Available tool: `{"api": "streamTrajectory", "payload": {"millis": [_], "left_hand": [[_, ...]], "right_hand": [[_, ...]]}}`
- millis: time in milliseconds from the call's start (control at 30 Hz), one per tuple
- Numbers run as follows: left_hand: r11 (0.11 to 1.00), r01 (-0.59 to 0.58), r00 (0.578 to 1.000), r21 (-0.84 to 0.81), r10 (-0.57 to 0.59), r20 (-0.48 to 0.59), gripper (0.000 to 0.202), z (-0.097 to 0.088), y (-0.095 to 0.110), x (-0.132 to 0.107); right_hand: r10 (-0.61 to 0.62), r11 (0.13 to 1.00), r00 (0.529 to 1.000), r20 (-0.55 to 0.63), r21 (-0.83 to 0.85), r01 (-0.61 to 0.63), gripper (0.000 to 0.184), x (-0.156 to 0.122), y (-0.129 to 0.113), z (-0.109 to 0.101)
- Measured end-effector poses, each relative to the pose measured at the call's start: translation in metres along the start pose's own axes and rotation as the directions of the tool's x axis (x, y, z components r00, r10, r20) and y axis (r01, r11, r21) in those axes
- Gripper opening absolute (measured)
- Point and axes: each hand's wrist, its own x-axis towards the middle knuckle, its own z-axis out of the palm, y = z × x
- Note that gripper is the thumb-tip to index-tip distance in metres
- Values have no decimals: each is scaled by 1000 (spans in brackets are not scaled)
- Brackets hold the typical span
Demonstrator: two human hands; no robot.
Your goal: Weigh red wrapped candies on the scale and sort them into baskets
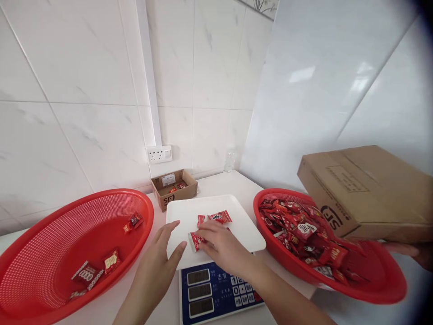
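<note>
My right hand (pixel 221 243) reaches over the white weighing pan (pixel 243 230) of a digital scale (pixel 199 311). Its curled fingers close on a red candy packet (pixel 195 241), partly covered by them. Just beyond the fingertips lie another red candy packet (pixel 221 217) and a smaller red wrapped candy (pixel 200 220). My left hand (pixel 158 253) hovers by the pan's left edge, thumb and fingers apart, holding nothing. The scale's blue panel, with displays and keys, faces me; my right forearm hides part of it.
On the left, a red plastic basket (pixel 84 198) holds several wrapped candies. Another red basket (pixel 389 275), heaped with red packets, stands at right. Another person's hand (pixel 422 256) supports a cardboard box (pixel 368 189) over it. A small open carton (pixel 162 201) sits behind the scale.
</note>
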Motion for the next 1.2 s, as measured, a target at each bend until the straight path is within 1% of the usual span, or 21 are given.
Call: {"api": "streamTrajectory", "payload": {"millis": [67, 100, 233, 300, 333, 400, 467, 500, 533, 567, 633, 700, 733, 800, 867, 933, 1067, 1200], "left_hand": [[1000, -9, 1000, 19, 9, 14, 43, 1, -1, 0], [999, -19, 1000, 34, 19, 23, 43, 1, -1, -1], [993, -45, 998, 109, 39, 58, 40, 1, 0, -2], [990, -42, 997, 134, 33, 64, 40, 0, 2, -3], [989, -40, 997, 144, 31, 66, 40, 0, 2, -3], [986, -49, 997, 159, 40, 62, 40, -2, 3, -3], [984, -60, 998, 170, 53, 47, 42, -3, 3, -2], [983, -61, 998, 172, 56, 34, 43, -4, 2, -2], [984, -56, 998, 172, 53, 24, 45, -4, 1, -1], [984, -45, 999, 172, 42, 19, 48, -4, -1, -1], [985, -9, 1000, 174, 7, 14, 53, -3, -7, 2], [984, 14, 1000, 177, -15, 5, 56, -1, -14, 4], [984, 12, 1000, 177, -12, 0, 56, 1, -18, 5], [984, -13, 1000, 179, 14, -4, 55, 5, -24, 7], [981, -48, 999, 187, 47, 6, 52, 10, -29, 7], [979, -80, 997, 188, 79, 12, 50, 13, -32, 7], [978, -116, 993, 176, 119, -7, 50, 16, -35, 8], [976, -91, 996, 198, 87, 26, 50, 14, -34, 8]], "right_hand": [[-58, 998, 995, 80, -21, 60, 27, -4, -1, 6], [-70, 997, 992, 101, -32, 74, 27, -4, 1, 9], [-70, 994, 992, 108, -76, 78, 28, 5, 14, 17], [-58, 995, 993, 98, -79, 65, 30, 10, 17, 13], [-54, 996, 995, 87, -66, 60, 31, 11, 17, 8], [-53, 998, 998, 42, -33, 55, 33, 10, 17, -11], [-12, 998, 1000, -22, -56, 11, 33, 5, 22, -39], [42, 994, 998, -52, -100, -47, 33, 1, 27, -56], [126, 977, 988, -92, -163, -140, 31, -4, 34, -74], [222, 940, 967, -122, -236, -246, 31, -10, 43, -92], [342, 873, 926, -160, -310, -376, 32, -27, 65, -123], [441, 807, 884, -154, -362, -466, 31, -48, 86, -145], [486, 777, 863, -138, -384, -498, 29, -59, 96, -152], [551, 732, 830, -90, -425, -532, 25, -78, 112, -155], [590, 699, 806, -57, -463, -545, 23, -90, 124, -151], [617, 666, 786, -49, -500, -554, 23, -95, 132, -143], [668, 591, 743, -44, -576, -565, 29, -88, 146, -132], [712, 509, 700, -51, -650, -565, 32, -73, 159, -124]]}}
